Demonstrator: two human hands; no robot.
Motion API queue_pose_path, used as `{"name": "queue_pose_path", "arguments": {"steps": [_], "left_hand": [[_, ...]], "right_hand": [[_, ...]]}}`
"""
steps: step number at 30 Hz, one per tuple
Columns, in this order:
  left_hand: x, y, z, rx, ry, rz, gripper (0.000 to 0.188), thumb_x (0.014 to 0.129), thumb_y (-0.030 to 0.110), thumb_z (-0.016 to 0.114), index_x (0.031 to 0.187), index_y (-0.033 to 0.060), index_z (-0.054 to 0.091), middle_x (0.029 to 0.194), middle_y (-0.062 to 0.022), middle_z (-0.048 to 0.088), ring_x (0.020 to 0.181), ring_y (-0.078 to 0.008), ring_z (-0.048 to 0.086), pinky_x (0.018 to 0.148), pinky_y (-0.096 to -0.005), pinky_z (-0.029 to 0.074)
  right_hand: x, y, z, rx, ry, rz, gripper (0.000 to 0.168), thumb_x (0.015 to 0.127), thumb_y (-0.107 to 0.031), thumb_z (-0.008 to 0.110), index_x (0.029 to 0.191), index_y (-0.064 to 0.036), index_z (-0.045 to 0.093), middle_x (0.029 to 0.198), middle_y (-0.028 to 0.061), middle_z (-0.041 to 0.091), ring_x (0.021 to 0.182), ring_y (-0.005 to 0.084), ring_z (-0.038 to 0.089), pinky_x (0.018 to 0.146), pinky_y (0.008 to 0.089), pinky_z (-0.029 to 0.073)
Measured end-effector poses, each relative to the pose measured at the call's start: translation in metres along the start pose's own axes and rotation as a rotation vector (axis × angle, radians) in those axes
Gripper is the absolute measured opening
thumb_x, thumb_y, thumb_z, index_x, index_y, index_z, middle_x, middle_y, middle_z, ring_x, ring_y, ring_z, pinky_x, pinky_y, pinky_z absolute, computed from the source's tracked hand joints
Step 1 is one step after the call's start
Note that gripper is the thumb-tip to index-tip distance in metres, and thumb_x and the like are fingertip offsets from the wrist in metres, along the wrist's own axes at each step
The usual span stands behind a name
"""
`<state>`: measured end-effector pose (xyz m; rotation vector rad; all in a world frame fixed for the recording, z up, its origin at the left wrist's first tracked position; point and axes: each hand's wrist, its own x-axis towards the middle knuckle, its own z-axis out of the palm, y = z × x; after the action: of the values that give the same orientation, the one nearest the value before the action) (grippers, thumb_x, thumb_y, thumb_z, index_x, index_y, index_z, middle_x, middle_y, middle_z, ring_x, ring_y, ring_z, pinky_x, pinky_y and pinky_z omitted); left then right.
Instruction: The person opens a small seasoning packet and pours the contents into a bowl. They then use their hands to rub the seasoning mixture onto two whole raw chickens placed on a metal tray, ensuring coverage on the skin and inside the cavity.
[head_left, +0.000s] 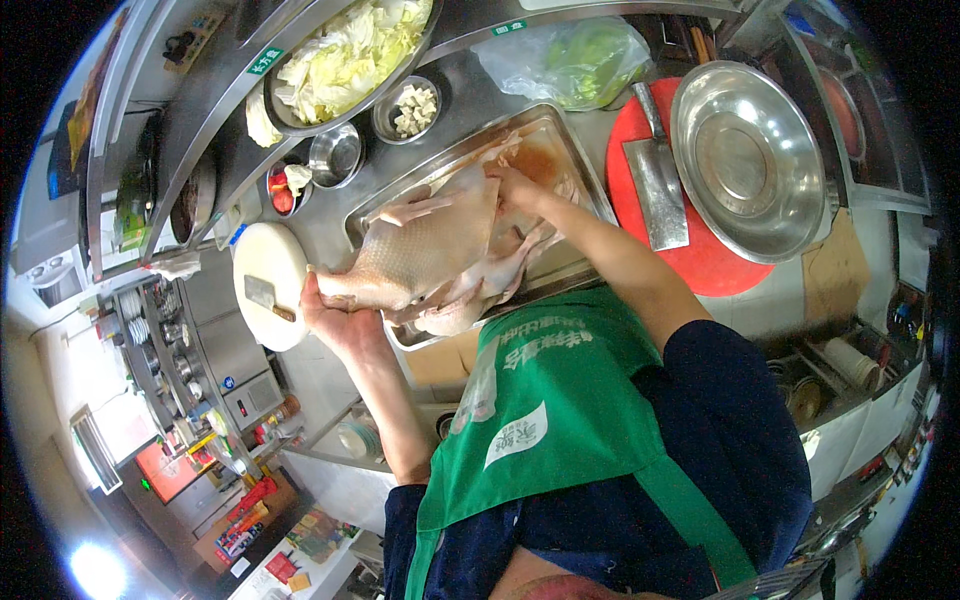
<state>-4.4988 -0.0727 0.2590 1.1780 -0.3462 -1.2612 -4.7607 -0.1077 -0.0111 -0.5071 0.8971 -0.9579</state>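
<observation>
A whole plucked raw bird, perhaps a goose or duck (420, 244), is stretched over a rectangular metal tray (592, 202). My left hand (341, 322) grips its narrow end near the tray's left edge. At the other end, my right hand (517, 187) is closed around a leg or end part, its fingers partly hidden. More raw poultry (480, 300) lies under and beside this bird in the tray. Some reddish liquid (536, 161) shows at the tray's far right corner.
On the right, a cleaver (660, 195) and a large metal basin (742, 161) rest on a red round board (712, 274). A small cleaver (262, 292) lies on a white round board (251, 244) at left. Behind are bowls (336, 154), cabbage (345, 60) and a plastic bag (555, 64).
</observation>
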Motion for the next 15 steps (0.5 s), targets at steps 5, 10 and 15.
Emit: {"name": "queue_pose_path", "arguments": {"steps": [5, 10, 15], "left_hand": [[0.004, -0.003, 0.002, 0.045, 0.005, 0.086, 0.028, 0.089, 0.029, 0.06, 0.105, 0.0067, 0.058, 0.101, -0.0106, 0.065, 0.095, -0.0271, 0.065, 0.088, -0.0465, 0.054], [0.024, -0.023, -0.015, -0.08, -0.03, 0.031, 0.024, 0.085, 0.027, 0.065, 0.099, 0.0079, 0.06, 0.089, -0.0103, 0.066, 0.082, -0.0296, 0.067, 0.079, -0.0469, 0.057], [0.031, -0.03, -0.022, -0.261, -0.227, -0.092, 0.026, 0.087, 0.028, 0.062, 0.103, 0.0067, 0.064, 0.098, -0.0129, 0.068, 0.092, -0.0302, 0.066, 0.088, -0.0472, 0.055]], "right_hand": [[-0.015, -0.009, -0.011, 0.447, -0.038, 0.118, 0.044, 0.088, 0.004, 0.052, 0.13, -0.007, 0.055, 0.112, 0.0113, 0.067, 0.099, 0.0239, 0.067, 0.087, 0.0391, 0.056], [-0.042, -0.007, 0.028, 0.364, 0.146, -0.067, 0.044, 0.091, -0.007, 0.056, 0.134, -0.005, 0.048, 0.11, 0.0082, 0.065, 0.099, 0.0193, 0.063, 0.088, 0.0328, 0.051], [-0.068, -0.017, 0.048, 0.153, 0.344, -0.286, 0.053, 0.093, -0.018, 0.06, 0.141, -0.002, 0.043, 0.109, 0.0051, 0.061, 0.096, 0.0147, 0.057, 0.082, 0.029, 0.046]]}}
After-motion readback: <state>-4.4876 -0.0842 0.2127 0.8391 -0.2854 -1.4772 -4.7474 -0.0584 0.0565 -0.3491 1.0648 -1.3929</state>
